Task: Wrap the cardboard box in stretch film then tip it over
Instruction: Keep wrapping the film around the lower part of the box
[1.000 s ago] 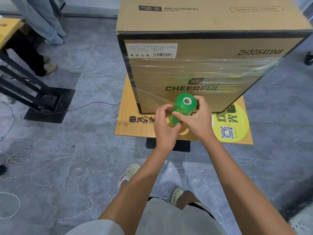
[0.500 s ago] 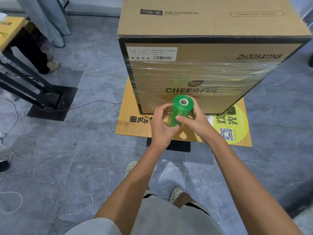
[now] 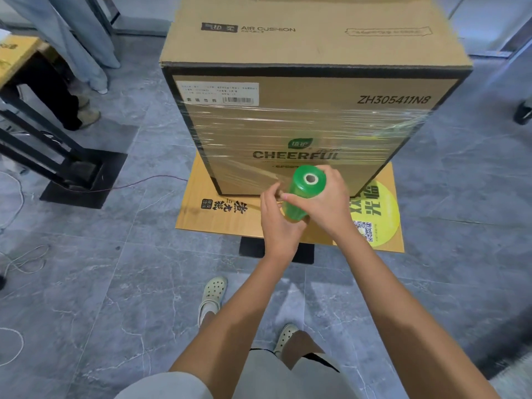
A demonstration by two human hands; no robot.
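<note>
- Cardboard box (image 3: 311, 119): upright on a flat cardboard sheet (image 3: 218, 210), itself laid on a grey tiled floor (image 3: 86, 283). Not tipped.
- Stretch film (image 3: 302, 131): clear bands across the middle and lower part of the near face, bunched greenish at the right edge. Upper strip carrying the white label (image 3: 217, 93) and code "ZH305411N8" largely bare; top face bare.
- Film roll (image 3: 302, 194): green, held in front of the box's lower near face, core end tilted up toward the camera. Link between roll and wrapped film not discernible.
- Right hand (image 3: 331, 203): clamped round the roll's right side, fingers curled over the far side, thumb across the near face of the roll.
- Left hand (image 3: 277, 223): closed against the roll's lower left side, fingers tucked behind it; what the fingertips pinch cannot be told.
- Black plate (image 3: 276, 250): partly under the sheet's near edge.
- Yellow-green round sticker (image 3: 377, 217) with QR code: on the sheet, right of the hands.
- Pale clogs (image 3: 213, 295): on the floor below the forearms.
- Black stand (image 3: 66, 168) at left; thin purple cable (image 3: 149, 180) running from it toward the sheet.
- Legs of other persons at upper left.
</note>
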